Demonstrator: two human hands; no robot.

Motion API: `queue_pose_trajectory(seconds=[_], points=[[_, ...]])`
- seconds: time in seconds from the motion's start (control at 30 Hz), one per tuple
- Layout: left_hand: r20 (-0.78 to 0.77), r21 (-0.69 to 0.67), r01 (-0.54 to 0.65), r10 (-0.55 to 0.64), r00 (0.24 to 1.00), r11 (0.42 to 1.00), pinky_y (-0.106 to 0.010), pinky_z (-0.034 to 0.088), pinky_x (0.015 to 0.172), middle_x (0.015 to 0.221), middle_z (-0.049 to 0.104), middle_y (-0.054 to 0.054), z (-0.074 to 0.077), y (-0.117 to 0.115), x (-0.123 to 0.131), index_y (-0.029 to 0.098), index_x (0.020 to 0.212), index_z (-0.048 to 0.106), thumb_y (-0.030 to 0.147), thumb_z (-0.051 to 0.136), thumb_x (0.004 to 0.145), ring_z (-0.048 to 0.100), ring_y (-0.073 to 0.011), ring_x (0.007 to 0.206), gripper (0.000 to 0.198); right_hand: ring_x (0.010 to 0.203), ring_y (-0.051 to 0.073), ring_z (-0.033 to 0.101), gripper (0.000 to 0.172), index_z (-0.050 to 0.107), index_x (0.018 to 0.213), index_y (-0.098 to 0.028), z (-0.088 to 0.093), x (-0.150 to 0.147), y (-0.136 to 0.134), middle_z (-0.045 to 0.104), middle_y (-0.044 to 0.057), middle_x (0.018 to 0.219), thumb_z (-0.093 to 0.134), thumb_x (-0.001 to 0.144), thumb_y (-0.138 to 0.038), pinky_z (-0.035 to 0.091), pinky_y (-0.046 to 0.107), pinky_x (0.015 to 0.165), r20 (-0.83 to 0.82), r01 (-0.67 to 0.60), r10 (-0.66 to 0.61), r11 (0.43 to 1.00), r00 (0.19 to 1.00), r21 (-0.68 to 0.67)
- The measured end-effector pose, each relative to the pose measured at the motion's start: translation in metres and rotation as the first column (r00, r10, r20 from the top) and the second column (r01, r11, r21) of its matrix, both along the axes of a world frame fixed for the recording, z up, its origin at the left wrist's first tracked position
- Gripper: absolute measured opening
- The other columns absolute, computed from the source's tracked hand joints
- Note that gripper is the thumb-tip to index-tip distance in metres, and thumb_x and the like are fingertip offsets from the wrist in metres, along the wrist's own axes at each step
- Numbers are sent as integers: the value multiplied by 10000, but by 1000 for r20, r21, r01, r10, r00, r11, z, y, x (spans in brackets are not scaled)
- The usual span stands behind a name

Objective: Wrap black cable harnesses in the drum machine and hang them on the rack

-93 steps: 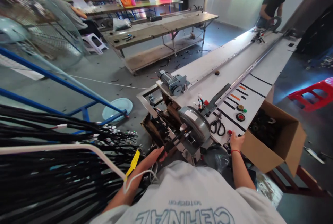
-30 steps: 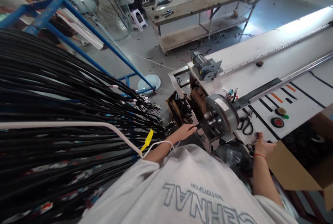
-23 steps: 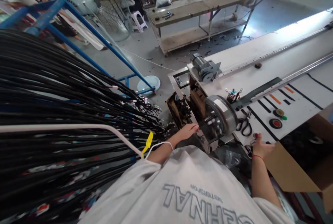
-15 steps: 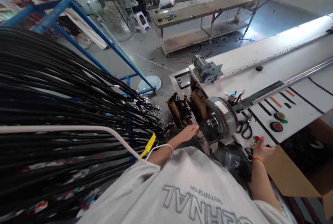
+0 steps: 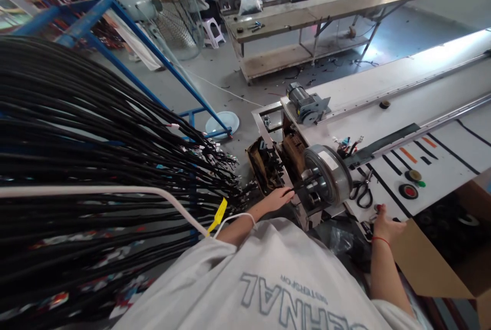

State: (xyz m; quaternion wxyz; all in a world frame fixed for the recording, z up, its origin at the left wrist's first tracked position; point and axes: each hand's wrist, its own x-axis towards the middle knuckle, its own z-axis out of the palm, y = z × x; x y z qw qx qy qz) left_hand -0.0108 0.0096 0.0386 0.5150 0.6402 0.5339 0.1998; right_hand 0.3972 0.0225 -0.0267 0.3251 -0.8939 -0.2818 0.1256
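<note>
My left hand (image 5: 280, 198) is closed around a black cable (image 5: 303, 185) that runs to the hub of a wide grey reel-shaped machine part (image 5: 328, 174). Most of what lies inside that grip is hidden. My right hand (image 5: 387, 226) rests at the bench's near edge, fingers apart and holding nothing. One fingertip of it touches a red button (image 5: 378, 208), which it partly covers. Just beyond it lie black-handled scissors (image 5: 362, 192). Wires with connectors (image 5: 347, 146) lie behind the reel-shaped part.
Many black cable harnesses (image 5: 95, 156) hang on a blue frame (image 5: 153, 64) at left. Tape rolls (image 5: 408, 191) and black and orange strips lie on the white bench (image 5: 433, 187). An open cardboard box (image 5: 429, 258) stands at right. A motor (image 5: 301, 99) sits behind; a fan (image 5: 130, 2) stands far left.
The view has shifted slightly. A dark strand shows more plainly between my left hand and the hub. My right fingertip now covers more of the red button.
</note>
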Motion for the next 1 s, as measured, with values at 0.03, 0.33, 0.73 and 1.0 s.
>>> queue_pose_trajectory(seconds=[0.03,0.33,0.73,1.0], points=[[-2,-3,-12,12,1000,1000,-242,406,640,669,538,7,-4,-4,-5,161,794,563,477,374,962,494,-138,652,404,1277,447,404,826,358,1247,-107,2,-1,0,442,302,1307,578,715,-699,333,586,1067,-4,31,-31,999,1000,5],[5,-27,-103,103,995,994,-240,400,629,638,503,21,-16,-16,-18,152,792,590,528,351,966,470,-130,635,479,1240,463,447,792,391,1203,-126,7,-3,0,486,290,1276,621,692,-687,374,611,1022,-38,61,-60,998,997,15],[269,-323,-132,225,936,937,-269,479,721,740,670,-33,-14,27,4,110,823,670,643,579,834,595,-143,705,542,1273,450,423,801,384,1198,-131,-2,-1,-1,466,290,1283,600,699,-718,351,588,1064,1,70,-70,997,998,16],[187,-178,94,-60,981,979,-241,474,743,786,726,-44,-19,43,-6,127,818,699,496,693,776,652,-168,764,371,1272,443,414,803,376,1200,-112,-9,4,1,457,294,1269,624,689,-678,329,579,1075,-6,80,-80,996,997,33]])
